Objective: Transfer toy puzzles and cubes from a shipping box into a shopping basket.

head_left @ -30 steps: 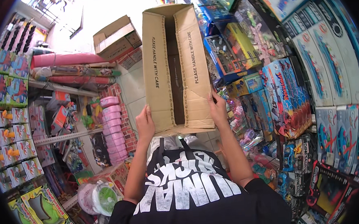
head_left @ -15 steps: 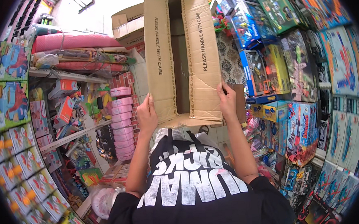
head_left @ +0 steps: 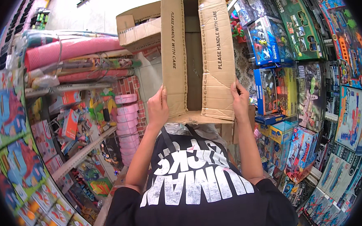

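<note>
A long brown cardboard box (head_left: 217,86) is held out in front of my body, its top flaps folded inward with a dark gap between them, through which its inside shows. My left hand (head_left: 158,107) grips the box's left side near the end closest to me, fingers pressed on the cardboard. On the opposite side, at about the same height, my right hand (head_left: 240,100) has its thumb and fingers closed on the edge. Just beyond the box's left side sits another brown carton (head_left: 137,35).
Packed shelves of toy boxes (head_left: 299,23) line the right side, with more boxed toys (head_left: 9,119) and a shelf rail (head_left: 86,152) on the left. Pink rolls (head_left: 69,51) lie at upper left above a stack of pink round items (head_left: 127,116). Pale floor tiles (head_left: 147,75) show between.
The box and both hands have shifted upward and rightward in the picture, still gripping alike. The surrounding shelves have shifted as the viewpoint moved along the aisle.
</note>
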The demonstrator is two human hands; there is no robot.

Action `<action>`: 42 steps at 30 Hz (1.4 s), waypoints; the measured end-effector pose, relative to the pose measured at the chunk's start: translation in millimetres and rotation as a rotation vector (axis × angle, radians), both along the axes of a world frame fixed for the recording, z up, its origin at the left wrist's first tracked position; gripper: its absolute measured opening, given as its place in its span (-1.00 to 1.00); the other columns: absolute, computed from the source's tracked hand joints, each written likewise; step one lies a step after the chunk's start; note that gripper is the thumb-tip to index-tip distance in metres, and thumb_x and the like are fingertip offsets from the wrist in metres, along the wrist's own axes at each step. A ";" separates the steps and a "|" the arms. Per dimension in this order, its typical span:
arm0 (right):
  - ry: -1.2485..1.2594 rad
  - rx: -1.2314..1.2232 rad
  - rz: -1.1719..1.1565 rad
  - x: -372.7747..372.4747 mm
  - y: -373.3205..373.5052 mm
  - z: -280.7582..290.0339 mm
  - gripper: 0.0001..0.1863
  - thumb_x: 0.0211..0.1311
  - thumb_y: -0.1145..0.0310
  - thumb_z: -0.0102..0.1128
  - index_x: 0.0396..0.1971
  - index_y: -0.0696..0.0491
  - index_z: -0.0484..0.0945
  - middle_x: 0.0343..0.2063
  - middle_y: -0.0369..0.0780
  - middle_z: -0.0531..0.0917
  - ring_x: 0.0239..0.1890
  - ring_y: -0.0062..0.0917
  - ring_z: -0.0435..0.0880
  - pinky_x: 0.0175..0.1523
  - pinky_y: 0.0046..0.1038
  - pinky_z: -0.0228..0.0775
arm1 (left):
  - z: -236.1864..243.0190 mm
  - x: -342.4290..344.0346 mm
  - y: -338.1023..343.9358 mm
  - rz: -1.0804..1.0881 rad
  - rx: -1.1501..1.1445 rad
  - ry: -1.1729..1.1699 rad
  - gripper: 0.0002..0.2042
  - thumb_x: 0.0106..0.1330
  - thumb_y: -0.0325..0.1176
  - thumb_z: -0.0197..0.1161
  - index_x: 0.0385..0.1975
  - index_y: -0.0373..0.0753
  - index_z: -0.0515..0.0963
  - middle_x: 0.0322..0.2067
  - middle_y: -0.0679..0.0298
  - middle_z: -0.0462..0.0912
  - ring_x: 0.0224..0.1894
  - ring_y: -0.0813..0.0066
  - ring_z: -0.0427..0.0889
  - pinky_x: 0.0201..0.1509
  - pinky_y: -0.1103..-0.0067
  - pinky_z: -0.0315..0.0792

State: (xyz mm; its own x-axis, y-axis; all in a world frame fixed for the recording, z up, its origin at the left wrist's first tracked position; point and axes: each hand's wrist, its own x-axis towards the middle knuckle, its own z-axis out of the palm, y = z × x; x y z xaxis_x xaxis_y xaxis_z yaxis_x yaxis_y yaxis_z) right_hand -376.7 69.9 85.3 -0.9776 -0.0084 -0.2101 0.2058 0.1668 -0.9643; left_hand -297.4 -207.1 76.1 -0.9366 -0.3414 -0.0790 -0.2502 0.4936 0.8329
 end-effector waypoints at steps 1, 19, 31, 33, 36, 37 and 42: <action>0.013 0.028 -0.011 -13.8 2.2 2.0 -0.52 0.42 0.29 0.07 0.20 0.29 0.39 0.14 -0.11 0.53 0.15 -0.56 0.45 0.26 -0.53 0.22 | -5.0 -14.9 3.3 -0.002 0.012 0.055 -0.63 0.50 -0.25 -0.07 0.02 -0.43 0.51 -0.49 -0.23 0.52 -0.39 -0.17 0.58 -0.36 0.24 0.39; -0.162 -0.060 -0.028 -412.7 67.6 -145.9 -0.60 0.37 0.32 0.17 0.10 0.24 0.52 -0.09 -0.33 0.62 -0.07 -0.73 0.46 0.09 -0.64 0.28 | -146.3 -392.2 73.3 0.133 0.007 0.010 -0.66 0.48 -0.29 -0.03 0.10 -0.34 0.48 -0.24 -0.16 0.61 -0.16 -0.13 0.61 -0.16 0.24 0.48; -0.231 0.074 0.122 -498.8 105.2 -285.6 -0.51 0.42 0.28 0.08 0.28 0.08 0.34 0.18 -0.23 0.51 0.14 -0.64 0.46 0.22 -0.59 0.25 | -268.8 -439.7 85.8 -0.052 0.162 -0.452 -0.60 0.47 -0.22 0.00 0.29 -0.03 0.34 0.08 0.02 0.54 0.14 0.04 0.51 0.15 0.37 0.40; -0.294 0.315 0.196 -488.1 160.9 -327.3 -0.49 0.47 0.37 -0.02 0.37 0.02 0.21 0.28 -0.26 0.41 0.21 -0.66 0.40 0.26 -0.61 0.20 | -274.6 -442.4 106.7 -0.182 0.263 -0.517 -0.55 0.48 -0.20 -0.02 0.35 0.01 0.24 0.17 0.05 0.47 0.22 0.07 0.44 0.24 0.38 0.32; -0.338 0.194 0.199 -472.5 158.5 -313.9 -0.47 0.47 0.41 -0.06 0.40 -0.02 0.15 0.30 -0.25 0.38 0.23 -0.65 0.39 0.27 -0.60 0.19 | -269.8 -432.3 110.2 -0.110 0.345 -0.458 -0.54 0.48 -0.19 -0.03 0.36 0.01 0.22 0.19 0.05 0.46 0.23 0.09 0.44 0.25 0.40 0.32; -0.363 0.137 0.207 -468.9 149.3 -304.4 -0.45 0.48 0.42 -0.08 0.42 -0.04 0.10 0.31 -0.26 0.36 0.24 -0.66 0.37 0.27 -0.60 0.18 | -274.4 -424.3 107.8 -0.083 0.318 -0.409 -0.54 0.49 -0.18 -0.04 0.37 0.00 0.22 0.21 0.04 0.44 0.25 0.13 0.44 0.26 0.42 0.31; -0.290 0.363 0.154 -449.9 166.8 -299.8 -0.55 0.48 0.31 -0.12 0.31 0.02 0.29 0.20 -0.12 0.48 0.19 -0.43 0.48 0.25 -0.46 0.26 | -291.2 -412.6 104.2 -0.049 0.362 -0.442 -0.59 0.47 -0.14 0.00 0.24 -0.12 0.38 0.10 0.05 0.55 0.15 0.13 0.52 0.18 0.42 0.37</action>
State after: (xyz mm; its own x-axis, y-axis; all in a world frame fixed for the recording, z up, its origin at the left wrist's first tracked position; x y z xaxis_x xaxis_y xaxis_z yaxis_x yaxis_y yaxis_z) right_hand -826.6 236.7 -214.5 -0.8718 -0.0242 -0.4893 0.4035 0.5308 -0.7452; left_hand -710.0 -102.8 -215.1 -0.8019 -0.1767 -0.5708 -0.5974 0.2163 0.7722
